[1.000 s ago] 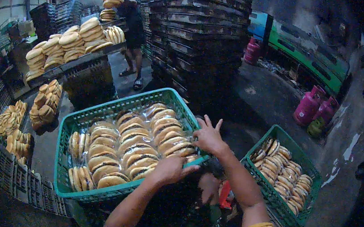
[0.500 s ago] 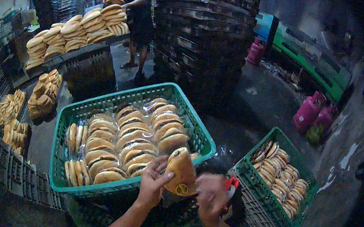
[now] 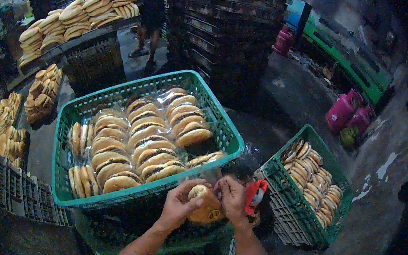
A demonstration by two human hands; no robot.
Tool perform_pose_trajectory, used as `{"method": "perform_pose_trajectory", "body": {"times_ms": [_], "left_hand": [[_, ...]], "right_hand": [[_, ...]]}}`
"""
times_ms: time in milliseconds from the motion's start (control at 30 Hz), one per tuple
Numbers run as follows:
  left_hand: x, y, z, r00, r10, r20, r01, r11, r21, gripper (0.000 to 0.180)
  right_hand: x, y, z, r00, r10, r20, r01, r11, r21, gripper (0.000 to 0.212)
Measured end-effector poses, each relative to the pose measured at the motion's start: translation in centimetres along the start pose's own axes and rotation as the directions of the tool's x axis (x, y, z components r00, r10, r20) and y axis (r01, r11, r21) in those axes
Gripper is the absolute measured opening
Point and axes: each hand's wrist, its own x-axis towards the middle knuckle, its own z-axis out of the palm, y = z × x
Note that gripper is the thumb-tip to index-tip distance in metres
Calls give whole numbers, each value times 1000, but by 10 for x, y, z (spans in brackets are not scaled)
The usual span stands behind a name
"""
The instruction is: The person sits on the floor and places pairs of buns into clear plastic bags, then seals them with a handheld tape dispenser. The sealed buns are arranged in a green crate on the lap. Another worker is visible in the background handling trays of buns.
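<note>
My left hand (image 3: 178, 205) is closed round a golden bun (image 3: 202, 212) in a clear plastic bag with a round printed mark on it. At the bun's right side the fingers of my right hand (image 3: 231, 197) pinch together at what looks like the bag's edge; the exact grip is partly hidden. Both hands are at the near rim of a large green basket (image 3: 150, 198). Inside it stand rows of bagged filled buns (image 3: 151, 144), and another bagged bun (image 3: 205, 159) lies at its right end. Right beside my right hand is a red tool (image 3: 254, 199), perhaps a tape dispenser.
A smaller green crate (image 3: 271, 175) of bagged buns stands at right on a grey crate. Pink gas cylinders (image 3: 343, 110) are beyond. Stacked dark trays (image 3: 224, 39) rise behind. Large bread piles (image 3: 75, 17) lie at far left, near a person (image 3: 150, 15) standing.
My right hand has moved in against the bun's bag, and the bun has tilted and lowered between my hands. The view has shifted; the other person no longer holds a stack of bread in view.
</note>
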Motion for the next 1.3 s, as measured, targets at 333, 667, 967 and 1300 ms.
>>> {"method": "perform_pose_trajectory", "body": {"times_ms": [333,667,967,1300], "left_hand": [[0,18,0,998,61,4,-59,941,334,31],[22,-18,12,976,-191,-102,197,979,52,12],[18,-45,41,967,-99,-234,189,894,406,10],[25,-65,53,959,249,-133,-131,810,572,9]], "right_hand": [[-11,-1,10,988,-132,-80,128,990,-56,17],[-24,-6,-16,1000,16,25,-21,969,245,4],[-31,16,-11,944,31,-327,35,981,191,7],[-29,21,-25,939,-121,-322,119,993,-24,5]]}}
